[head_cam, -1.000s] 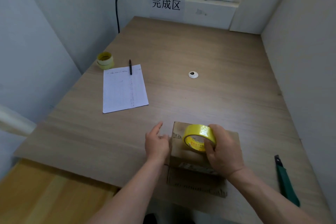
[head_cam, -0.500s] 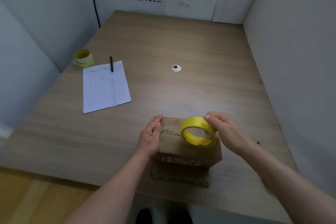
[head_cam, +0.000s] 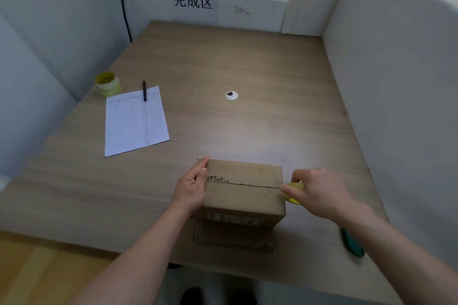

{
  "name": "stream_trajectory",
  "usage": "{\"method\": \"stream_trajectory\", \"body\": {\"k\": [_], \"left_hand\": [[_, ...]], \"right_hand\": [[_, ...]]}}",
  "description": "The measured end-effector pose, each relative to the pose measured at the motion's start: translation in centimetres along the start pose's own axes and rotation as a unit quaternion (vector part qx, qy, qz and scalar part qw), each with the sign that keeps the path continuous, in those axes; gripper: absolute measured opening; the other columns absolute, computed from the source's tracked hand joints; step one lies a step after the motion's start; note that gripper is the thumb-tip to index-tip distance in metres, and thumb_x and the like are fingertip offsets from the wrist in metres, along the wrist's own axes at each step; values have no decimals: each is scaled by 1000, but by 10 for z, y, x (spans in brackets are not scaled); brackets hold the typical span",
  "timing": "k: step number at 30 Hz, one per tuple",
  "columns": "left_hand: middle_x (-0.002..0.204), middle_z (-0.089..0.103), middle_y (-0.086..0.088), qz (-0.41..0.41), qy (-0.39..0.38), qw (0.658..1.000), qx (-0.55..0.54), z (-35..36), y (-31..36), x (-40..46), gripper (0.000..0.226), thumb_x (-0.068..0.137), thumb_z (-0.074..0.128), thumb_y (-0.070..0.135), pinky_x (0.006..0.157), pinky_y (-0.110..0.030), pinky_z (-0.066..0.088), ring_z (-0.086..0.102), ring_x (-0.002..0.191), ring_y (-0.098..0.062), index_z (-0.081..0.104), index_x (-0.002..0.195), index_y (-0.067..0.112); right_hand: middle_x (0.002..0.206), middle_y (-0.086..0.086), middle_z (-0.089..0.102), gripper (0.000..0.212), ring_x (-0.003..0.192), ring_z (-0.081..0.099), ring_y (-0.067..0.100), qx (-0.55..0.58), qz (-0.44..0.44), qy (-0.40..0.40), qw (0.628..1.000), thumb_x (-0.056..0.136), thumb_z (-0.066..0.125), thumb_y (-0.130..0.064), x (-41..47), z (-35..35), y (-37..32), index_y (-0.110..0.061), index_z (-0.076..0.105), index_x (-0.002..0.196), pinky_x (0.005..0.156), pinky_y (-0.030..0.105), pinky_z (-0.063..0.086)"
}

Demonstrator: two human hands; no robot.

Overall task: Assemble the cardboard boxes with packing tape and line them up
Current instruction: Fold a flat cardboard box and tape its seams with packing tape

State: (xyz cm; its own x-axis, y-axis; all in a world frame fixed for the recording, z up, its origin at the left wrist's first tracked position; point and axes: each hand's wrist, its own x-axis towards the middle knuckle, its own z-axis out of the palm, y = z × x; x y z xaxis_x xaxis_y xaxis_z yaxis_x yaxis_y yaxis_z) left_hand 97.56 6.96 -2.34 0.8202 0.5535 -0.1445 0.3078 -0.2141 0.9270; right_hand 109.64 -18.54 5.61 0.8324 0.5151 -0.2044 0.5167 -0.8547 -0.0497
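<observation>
I see my left hand [head_cam: 192,186] flat, fingers straight, pressing the left side of the cardboard box [head_cam: 244,190]. My right hand [head_cam: 319,193] has fingers curled round the yellow tape roll [head_cam: 295,193], held at the box's right edge, level with the seam. The box sits near the front of the table [head_cam: 247,69], 2 top flaps closed, contents hidden. A flat cardboard piece [head_cam: 234,239] lies just in front of it. Far left: spare tape rolls [head_cam: 107,83], a paper sheet [head_cam: 135,120], a pen [head_cam: 144,90]. A green cutter [head_cam: 352,245] is under my right forearm.
</observation>
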Motion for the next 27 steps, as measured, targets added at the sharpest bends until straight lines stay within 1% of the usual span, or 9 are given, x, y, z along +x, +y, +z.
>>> {"method": "stream_trajectory", "body": {"k": [4,6,8,12,15,17,20,23,27], "left_hand": [[141,47,8,0,-4,1000,2,0,1,0,36,102,46,12,107,-9,20,37,136,-5,53,137,16],[145,46,4,1,-15,1000,18,-1,2,1,37,102,47,11,108,-10,19,36,139,-8,52,138,16],[148,44,6,4,-40,996,83,-6,5,8,39,102,48,16,109,-13,21,35,140,-8,51,140,22],[145,51,8,36,-59,940,333,-13,27,38,43,100,46,40,104,-30,40,46,133,-18,42,143,45],[131,57,-5,-5,-2,935,355,4,55,57,56,94,51,50,91,-39,46,55,117,-30,30,145,40],[141,47,-6,6,23,953,303,22,69,60,62,92,53,51,98,-42,41,46,126,-30,29,147,34],[161,13,1,95,-15,920,380,38,67,45,52,95,44,52,111,-55,24,10,146,-31,32,145,41],[164,-10,5,138,-173,868,444,39,47,27,51,98,35,55,117,-57,11,-19,147,-33,24,147,49],[164,-7,6,191,-283,837,427,34,43,52,53,98,42,53,120,-52,9,-21,148,-29,26,148,48]], "right_hand": [[100,-8,62,55,85,57,13,122,47,-49,990,83,50,-76,5,22,4,-39,52,124,61,28,41],[133,-4,55,77,114,56,19,182,38,-64,980,79,60,-72,12,24,9,-45,30,145,84,36,49],[160,-6,25,95,143,32,18,200,-17,-82,976,79,70,-58,22,18,9,-48,11,152,111,41,36],[156,-9,34,94,139,37,14,260,-77,-153,950,78,77,-31,25,21,-11,-45,21,153,107,21,31],[141,-5,45,94,123,48,16,345,8,-124,930,73,79,-39,5,44,-28,-51,25,149,103,32,41],[135,-6,44,95,119,48,17,418,92,-81,900,72,78,-42,-9,61,-37,-59,21,146,101,38,44],[143,-4,41,96,125,47,19,480,174,-13,860,69,76,-48,-23,78,-54,-71,13,137,103,49,45],[141,0,43,89,117,47,18,417,205,11,885,82,66,-52,-31,78,-68,-52,9,150,98,43,44],[150,3,29,88,133,36,23,276,132,17,952,83,59,-57,-31,64,-77,-53,2,150,107,45,39]]}}
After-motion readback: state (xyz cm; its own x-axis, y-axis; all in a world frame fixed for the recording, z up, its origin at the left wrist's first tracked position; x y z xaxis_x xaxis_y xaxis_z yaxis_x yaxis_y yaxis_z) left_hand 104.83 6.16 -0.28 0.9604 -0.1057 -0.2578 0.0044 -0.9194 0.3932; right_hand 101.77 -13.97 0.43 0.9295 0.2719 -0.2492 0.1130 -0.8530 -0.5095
